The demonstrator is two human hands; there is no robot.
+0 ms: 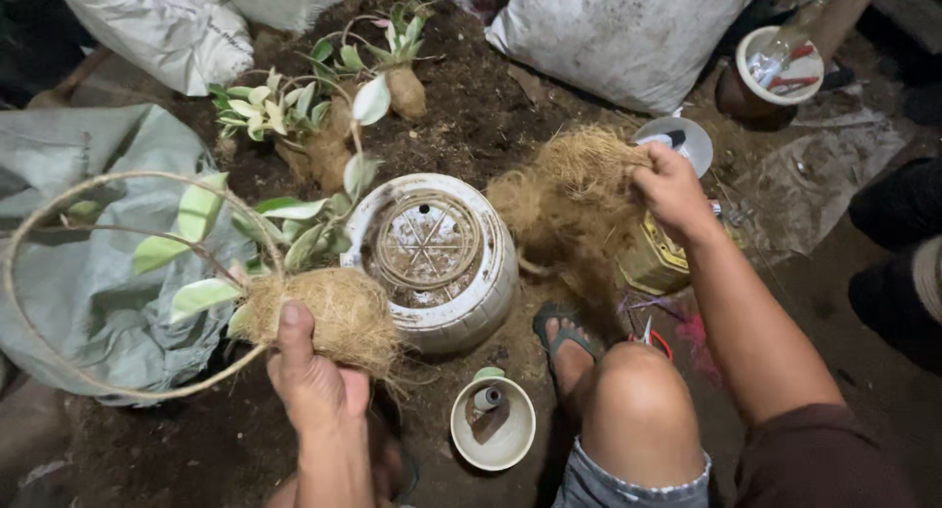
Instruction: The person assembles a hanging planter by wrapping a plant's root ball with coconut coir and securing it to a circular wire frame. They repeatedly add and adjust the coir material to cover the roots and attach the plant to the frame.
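Observation:
My left hand (pixel 312 375) grips a ball of coconut fibre (pixel 329 314) wrapped round the roots of a small plant with green and cream leaves (pixel 201 243); a rope loop (pixel 59 272) arcs out from the ball to the left. My right hand (pixel 670 186) is closed on a loose clump of brown coconut fibre (pixel 569 189) at the right of an upturned white plastic pot (pixel 442 258). The ball rests against the pot's left side.
Two more fibre-wrapped plants (pixel 324 135) stand on dark soil (pixel 471 115) behind the pot. Grey sacks (pixel 88 282) lie at left, white bags (pixel 628 37) at the back. A small bowl with a thread spool (pixel 493 423), a yellow tin (pixel 653 263), a tool tub (pixel 780 64), my knee and sandalled foot (pixel 564 336) lie nearby.

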